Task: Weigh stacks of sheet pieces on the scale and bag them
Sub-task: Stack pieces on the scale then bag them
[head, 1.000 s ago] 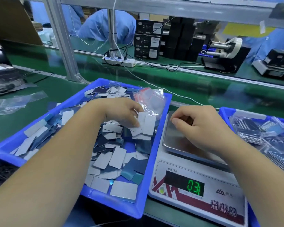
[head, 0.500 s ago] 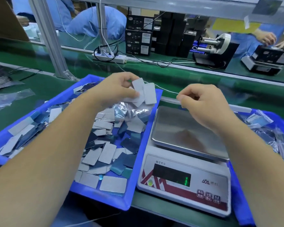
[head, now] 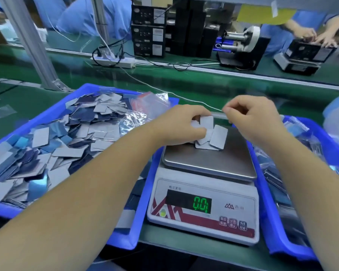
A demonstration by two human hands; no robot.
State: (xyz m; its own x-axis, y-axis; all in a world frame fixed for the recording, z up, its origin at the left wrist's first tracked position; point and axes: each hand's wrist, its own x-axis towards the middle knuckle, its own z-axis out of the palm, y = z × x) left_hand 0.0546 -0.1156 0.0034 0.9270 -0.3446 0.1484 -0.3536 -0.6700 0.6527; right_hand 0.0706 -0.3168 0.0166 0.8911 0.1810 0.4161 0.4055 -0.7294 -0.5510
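since the earlier frames the left hand point(head: 181, 125) has carried its small fan of grey sheet pieces point(head: 213, 136) out of the left blue tray point(head: 82, 94) and over to the scale point(head: 204, 192). it now sits above the far part of the steel weighing plate point(head: 207, 163), fingers curled round the pieces, which spread out to the right; whether the lowest ones touch the plate is hard to tell. the green readout point(head: 200, 204) shows about 0.0, where a second ago it read a higher number.

right hand point(head: 252, 118) hovers just beyond the far right corner of the plate, fingers curled, thumb and forefinger pinched together near a thin white cord point(head: 184, 98). whether it actually holds anything cannot be told from here.

most of the sheet pieces lie loose in the left blue tray, a heap of grey and dark blue rectangles, with a bunch of clear zip bags point(head: 149, 106) at its far right corner. the scale stands between this tray and the right blue tray point(head: 278, 245), which holds filled clear bags point(head: 276, 178).

everything stands on a green bench point(head: 223, 90). farther back are a white power strip point(head: 114, 60), stacked black boxes point(head: 148, 26) and other people in blue coats point(head: 94, 14).
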